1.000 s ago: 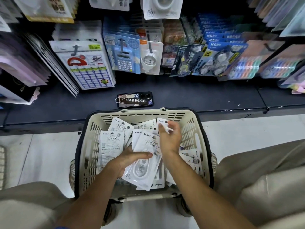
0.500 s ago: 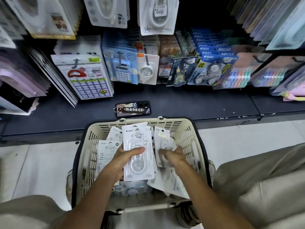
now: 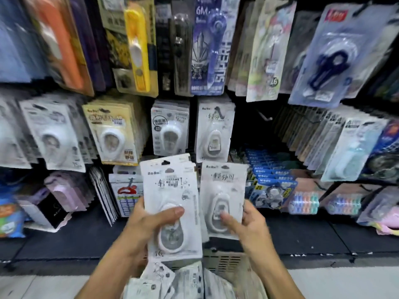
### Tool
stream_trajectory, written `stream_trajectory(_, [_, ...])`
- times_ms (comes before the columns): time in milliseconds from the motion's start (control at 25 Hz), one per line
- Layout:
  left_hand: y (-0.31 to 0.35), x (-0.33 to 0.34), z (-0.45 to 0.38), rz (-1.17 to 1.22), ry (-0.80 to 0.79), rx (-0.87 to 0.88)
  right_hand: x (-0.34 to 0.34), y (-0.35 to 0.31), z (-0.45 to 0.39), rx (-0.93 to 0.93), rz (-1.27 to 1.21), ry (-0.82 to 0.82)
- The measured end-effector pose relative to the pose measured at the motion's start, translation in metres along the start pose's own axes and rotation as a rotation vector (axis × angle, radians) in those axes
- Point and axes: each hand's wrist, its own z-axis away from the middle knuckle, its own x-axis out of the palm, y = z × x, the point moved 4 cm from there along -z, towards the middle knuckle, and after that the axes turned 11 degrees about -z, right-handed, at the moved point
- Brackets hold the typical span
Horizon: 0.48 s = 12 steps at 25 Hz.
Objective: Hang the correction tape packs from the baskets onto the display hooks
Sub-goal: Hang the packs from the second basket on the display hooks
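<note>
My left hand (image 3: pixel 149 225) grips a stack of white correction tape packs (image 3: pixel 170 190), thumb laid across the front one. My right hand (image 3: pixel 248 225) holds a single white correction tape pack (image 3: pixel 223 186) upright just to the right of that stack. Both are raised in front of the display. Directly above hangs a row of matching white packs (image 3: pixel 214 130) on a display hook. The beige basket (image 3: pixel 224 258) sits below my hands, mostly hidden, with more packs (image 3: pixel 183 281) lying in it.
Hooks crowded with other stationery packs cover the wall: cream packs (image 3: pixel 112 134) to the left, grey ones (image 3: pixel 169 128), blue packs (image 3: pixel 269 175) to the right. A dark shelf ledge (image 3: pixel 302 238) runs below the display. Pale floor tiles (image 3: pixel 345 283) lie at the bottom.
Both hands lifted out of the basket and rose up to the display, carrying the packs. My view tilted upward, so the basket dropped to the bottom and the phone on the ledge went out of sight.
</note>
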Motion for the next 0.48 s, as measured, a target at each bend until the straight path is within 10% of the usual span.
stream_trajectory(200, [0.099, -0.017, -0.006, -0.023, 0.036, 0.215, 0.032, -0.126, -0.034, -0.252, 0.005, -0.033])
stream_trajectory(480, [0.111, -0.016, -0.007, 0.018, -0.028, 0.196, 0.024, -0.118, -0.027, -0.268, 0.207, 0.199])
